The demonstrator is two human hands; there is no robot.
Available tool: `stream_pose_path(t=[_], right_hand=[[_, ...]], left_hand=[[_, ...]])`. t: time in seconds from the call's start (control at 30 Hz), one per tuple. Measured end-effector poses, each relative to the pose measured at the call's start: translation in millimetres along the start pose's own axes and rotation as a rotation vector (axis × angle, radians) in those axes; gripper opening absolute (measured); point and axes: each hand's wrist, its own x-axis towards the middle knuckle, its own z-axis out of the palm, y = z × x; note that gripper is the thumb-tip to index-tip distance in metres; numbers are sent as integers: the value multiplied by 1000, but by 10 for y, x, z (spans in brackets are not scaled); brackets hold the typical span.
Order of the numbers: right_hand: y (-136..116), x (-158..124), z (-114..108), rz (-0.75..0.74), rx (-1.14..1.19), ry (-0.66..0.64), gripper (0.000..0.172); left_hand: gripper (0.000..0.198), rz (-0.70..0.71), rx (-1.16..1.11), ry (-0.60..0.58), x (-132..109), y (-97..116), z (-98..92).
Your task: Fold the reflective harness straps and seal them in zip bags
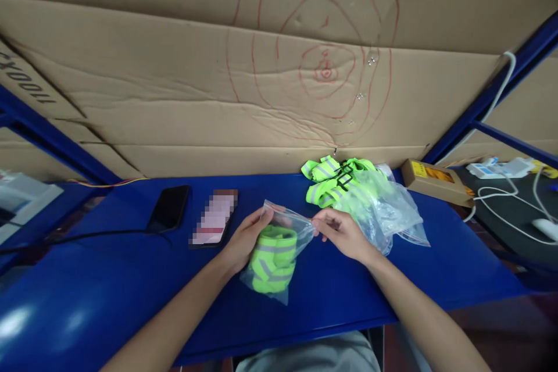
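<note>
Between my hands is a clear zip-lock bag [300, 232] with a rolled neon-yellow reflective strap [273, 258] inside, grey stripes showing. My left hand [246, 238] grips the bag's upper left corner and side, thumb in front, some fingers behind the plastic. At the other end of the bag's top edge, my right hand [342, 232] pinches the zip corner between thumb and fingers. Just beyond my right hand lies a heap of neon-yellow reflective straps [325, 192] with black buckles. Several clear plastic bags [401, 209] partly cover that heap.
On the blue table [331, 296], a black phone [168, 209] with a cable and a lit phone [215, 218] lie to the left. A cardboard box [436, 181] stands at the back right. Behind rises a cardboard wall [174, 81] with red rings drawn on it.
</note>
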Motion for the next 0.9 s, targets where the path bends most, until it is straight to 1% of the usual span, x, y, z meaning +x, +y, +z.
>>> stream_pose_path(t=[0.07, 0.13, 0.2, 0.23, 0.3, 0.37, 0.47, 0.6, 0.77, 0.9], right_hand=[[-11, -5, 15, -5, -74, 24, 31], [-20, -15, 25, -45, -226, 60, 27], [-15, -20, 36, -58, -327, 69, 25], [-5, -19, 42, -49, -329, 55, 25], [27, -8, 54, -4, -247, 9, 25], [64, 7, 65, 55, -98, -31, 26], [102, 24, 80, 110, 42, -42, 29], [108, 21, 102, 111, 58, -24, 28], [115, 17, 136, 92, 78, -38, 27], [130, 23, 173, 80, 84, -19, 27]], left_hand=[[51, -7, -17, 75, 14, -12, 13], [51, 23, -2, 134, 30, -36, 31], [52, 64, 27, 166, 40, -59, 46], [52, 78, 39, 172, 42, -66, 51], [53, 78, 53, 169, 40, -68, 56], [50, 65, 56, 153, 33, -61, 55], [44, 86, 54, 134, 28, -61, 51], [34, 138, 67, 109, 34, -95, 50], [36, 162, 102, 125, 30, -101, 64], [36, 176, 141, 122, 17, -84, 78]])
